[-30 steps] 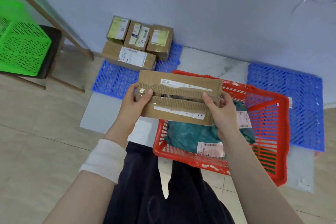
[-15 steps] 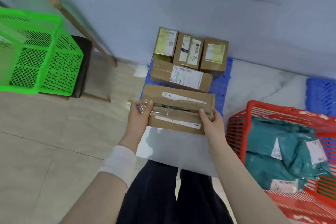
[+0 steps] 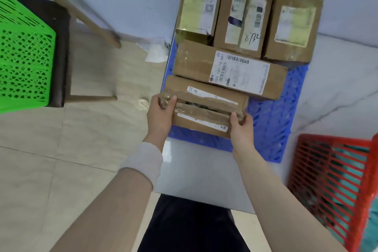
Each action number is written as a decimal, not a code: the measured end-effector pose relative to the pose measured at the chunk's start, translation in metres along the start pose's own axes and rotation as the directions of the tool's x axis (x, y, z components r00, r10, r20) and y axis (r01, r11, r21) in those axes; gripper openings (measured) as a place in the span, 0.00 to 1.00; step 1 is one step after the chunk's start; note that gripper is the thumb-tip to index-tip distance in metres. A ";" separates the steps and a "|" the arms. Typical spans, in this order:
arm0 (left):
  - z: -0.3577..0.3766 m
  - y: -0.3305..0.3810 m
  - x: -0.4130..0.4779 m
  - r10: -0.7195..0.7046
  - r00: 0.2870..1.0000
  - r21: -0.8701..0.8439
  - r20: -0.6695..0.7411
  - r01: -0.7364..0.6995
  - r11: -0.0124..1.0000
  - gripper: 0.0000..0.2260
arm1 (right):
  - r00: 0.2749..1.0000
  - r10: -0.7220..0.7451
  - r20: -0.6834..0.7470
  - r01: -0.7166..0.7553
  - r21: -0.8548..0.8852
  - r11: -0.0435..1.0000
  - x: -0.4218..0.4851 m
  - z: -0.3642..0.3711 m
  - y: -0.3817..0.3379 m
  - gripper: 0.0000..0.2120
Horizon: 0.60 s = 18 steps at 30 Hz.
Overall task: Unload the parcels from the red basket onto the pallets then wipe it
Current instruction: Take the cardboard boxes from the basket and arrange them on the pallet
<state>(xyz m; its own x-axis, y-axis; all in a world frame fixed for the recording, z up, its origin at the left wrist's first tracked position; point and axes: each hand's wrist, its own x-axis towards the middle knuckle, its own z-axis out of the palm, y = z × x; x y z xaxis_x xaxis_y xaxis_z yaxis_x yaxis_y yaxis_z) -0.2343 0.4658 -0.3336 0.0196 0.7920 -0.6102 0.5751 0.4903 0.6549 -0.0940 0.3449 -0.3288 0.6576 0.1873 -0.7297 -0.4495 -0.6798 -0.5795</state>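
I hold a flat brown cardboard parcel (image 3: 204, 106) with torn tape, low over the blue pallet (image 3: 274, 120). My left hand (image 3: 160, 116) grips its left end and my right hand (image 3: 242, 129) grips its right end. It lies just in front of a long labelled box (image 3: 229, 69) on the pallet. Behind that stand three upright boxes (image 3: 243, 20) against the wall. The red basket (image 3: 331, 180) is at the lower right, with teal bagged parcels (image 3: 374, 229) showing through its side.
A green basket (image 3: 22, 55) sits on a dark stool (image 3: 61, 55) at the left, with a wooden pole (image 3: 67, 4) leaning on the wall. Crumpled white paper (image 3: 156, 52) lies on the tiled floor beside the pallet. My dark trousers (image 3: 190, 225) fill the bottom centre.
Both hands carried the flat parcel out of the red basket, leftward and down to the blue pallet. My view swung left, so the basket slid to the right edge.
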 end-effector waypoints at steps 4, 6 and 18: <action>0.006 -0.009 0.008 0.034 0.999 0.023 -0.007 -0.034 0.999 0.10 | 0.999 -0.043 -0.025 0.043 -0.007 0.999 0.007 0.007 0.008 0.21; 0.006 -0.009 0.009 0.046 0.999 0.046 0.007 -0.046 0.998 0.13 | 0.999 -0.052 -0.015 0.051 -0.027 0.998 0.006 0.006 0.006 0.21; -0.024 0.071 -0.089 0.130 0.988 -0.029 0.085 -0.128 0.991 0.21 | 0.971 -0.179 0.159 0.214 -0.247 0.945 -0.090 -0.074 -0.059 0.34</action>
<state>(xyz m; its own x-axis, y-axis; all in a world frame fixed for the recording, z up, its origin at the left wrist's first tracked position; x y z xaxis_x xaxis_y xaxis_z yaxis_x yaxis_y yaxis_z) -0.2146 0.4388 -0.2225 0.1635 0.8156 -0.5551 0.5442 0.3948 0.7403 -0.0820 0.3155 -0.2018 0.6224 0.4162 -0.6628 -0.1345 -0.7774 -0.6144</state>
